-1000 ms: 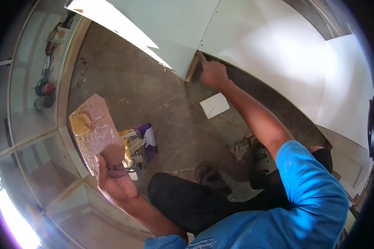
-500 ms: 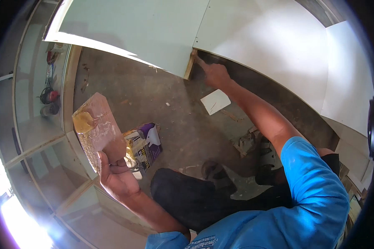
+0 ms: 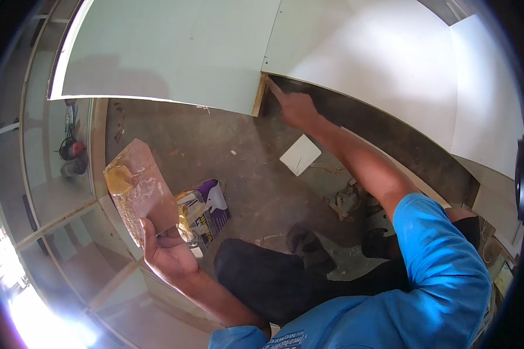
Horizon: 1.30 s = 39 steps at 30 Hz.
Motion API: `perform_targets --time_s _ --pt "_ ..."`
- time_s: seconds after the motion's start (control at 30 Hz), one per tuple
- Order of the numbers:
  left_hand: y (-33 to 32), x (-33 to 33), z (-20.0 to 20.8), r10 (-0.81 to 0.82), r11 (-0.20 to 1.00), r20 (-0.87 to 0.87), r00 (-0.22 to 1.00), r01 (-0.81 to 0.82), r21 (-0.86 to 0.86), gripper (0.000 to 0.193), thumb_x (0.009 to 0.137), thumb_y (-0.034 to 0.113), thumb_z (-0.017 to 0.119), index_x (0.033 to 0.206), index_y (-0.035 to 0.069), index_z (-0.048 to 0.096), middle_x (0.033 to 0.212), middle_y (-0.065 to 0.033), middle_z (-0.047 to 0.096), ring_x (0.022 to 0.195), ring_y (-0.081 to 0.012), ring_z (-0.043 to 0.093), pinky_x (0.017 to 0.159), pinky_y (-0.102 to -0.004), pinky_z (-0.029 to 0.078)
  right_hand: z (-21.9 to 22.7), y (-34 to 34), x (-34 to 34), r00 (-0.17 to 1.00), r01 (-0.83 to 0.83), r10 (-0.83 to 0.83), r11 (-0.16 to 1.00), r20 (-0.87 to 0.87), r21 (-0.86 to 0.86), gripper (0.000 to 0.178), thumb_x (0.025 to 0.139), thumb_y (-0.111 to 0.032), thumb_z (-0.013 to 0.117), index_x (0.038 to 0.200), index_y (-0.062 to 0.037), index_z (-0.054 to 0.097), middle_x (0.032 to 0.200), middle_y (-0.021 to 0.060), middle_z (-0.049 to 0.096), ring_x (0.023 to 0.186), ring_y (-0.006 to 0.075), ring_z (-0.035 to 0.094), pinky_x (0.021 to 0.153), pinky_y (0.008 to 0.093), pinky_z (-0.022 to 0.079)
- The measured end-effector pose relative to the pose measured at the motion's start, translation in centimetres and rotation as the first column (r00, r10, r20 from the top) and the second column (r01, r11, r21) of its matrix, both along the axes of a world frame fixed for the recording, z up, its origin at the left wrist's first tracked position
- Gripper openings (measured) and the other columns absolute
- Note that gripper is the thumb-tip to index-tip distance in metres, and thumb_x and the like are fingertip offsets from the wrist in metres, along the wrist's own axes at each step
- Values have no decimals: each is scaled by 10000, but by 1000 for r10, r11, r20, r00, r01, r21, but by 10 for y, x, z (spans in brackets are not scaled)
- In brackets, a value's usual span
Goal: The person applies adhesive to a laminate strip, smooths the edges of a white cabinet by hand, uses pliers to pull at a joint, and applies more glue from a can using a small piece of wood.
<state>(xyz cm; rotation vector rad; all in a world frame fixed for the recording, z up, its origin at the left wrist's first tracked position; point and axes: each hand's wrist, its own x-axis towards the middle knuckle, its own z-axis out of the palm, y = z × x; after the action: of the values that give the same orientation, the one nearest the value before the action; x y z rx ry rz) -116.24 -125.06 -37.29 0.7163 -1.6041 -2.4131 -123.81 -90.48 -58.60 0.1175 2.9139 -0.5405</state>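
Note:
My left hand (image 3: 170,253) is closed on the lower end of a flat pinkish-brown board piece (image 3: 151,189) with clipped corners. A thick yellow glue-like blob (image 3: 119,180) sits near its upper left edge, with smears beside it. At the upper middle, my right hand (image 3: 298,109) reaches out with its index finger stretched and the other fingers curled. The fingertip is at the bare wooden edge (image 3: 259,96) of a pale panel (image 3: 174,52), seemingly touching it. Nothing shows in this hand.
A white panel cabinet (image 3: 361,58) spans the upper right, with a dark gap beneath. A torn purple-and-yellow package (image 3: 212,203) and a white offcut (image 3: 300,155) lie on the dusty floor. Open compartments (image 3: 70,238) line the left; a red corded tool (image 3: 74,150) rests there.
The pale panel and the floor things sit slightly differently in view as my head shifts. My right finger has slid a little along the wooden edge; the left hand still holds the board piece.

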Motion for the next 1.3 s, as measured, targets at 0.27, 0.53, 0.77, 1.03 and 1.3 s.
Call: perform_targets --time_s 0.27,0.53,0.77,1.03,1.3 --pt "-33 21 -5 -26 996 13 1000 25 83 293 982 170 608 1198 -26 576 1083 -117 669 1016 -211 638 940 -390 523 -11 -39 46 911 -321 340 940 234 -115 939 801 -87 616 1584 -310 149 831 166 690 753 342 691 673 467 546" --pt "8 62 17 -308 950 140 941 295 105 334 925 104 645 1230 -9 570 1087 -84 664 1016 -187 642 892 -364 523 140 44 78 895 -358 373 928 246 -106 807 811 -60 581 1544 -271 320 922 167 654 757 363 657 696 448 546" --pt "106 51 20 -686 724 154 712 643 252 425 853 39 721 1253 -16 590 1152 -102 679 1055 -188 653 953 -342 489 290 73 157 914 -290 220 942 -342 -168 776 676 111 489 1391 -178 572 1283 171 497 1132 322 563 945 408 523" --pt "191 60 74 -834 525 -8 552 798 295 369 872 51 716 1219 -24 614 1158 -131 683 1114 -221 648 1012 -375 475 341 93 215 949 -127 127 992 -288 18 749 720 59 595 1424 -190 532 1548 199 264 1378 381 374 1136 501 313" --pt "167 17 33 -912 353 -78 403 867 352 448 867 71 730 1279 -13 576 1230 -122 652 1147 -214 632 1017 -384 485 329 43 228 944 44 -82 991 -319 -123 660 665 137 500 1247 -124 670 1567 182 285 1421 371 326 1139 461 316"
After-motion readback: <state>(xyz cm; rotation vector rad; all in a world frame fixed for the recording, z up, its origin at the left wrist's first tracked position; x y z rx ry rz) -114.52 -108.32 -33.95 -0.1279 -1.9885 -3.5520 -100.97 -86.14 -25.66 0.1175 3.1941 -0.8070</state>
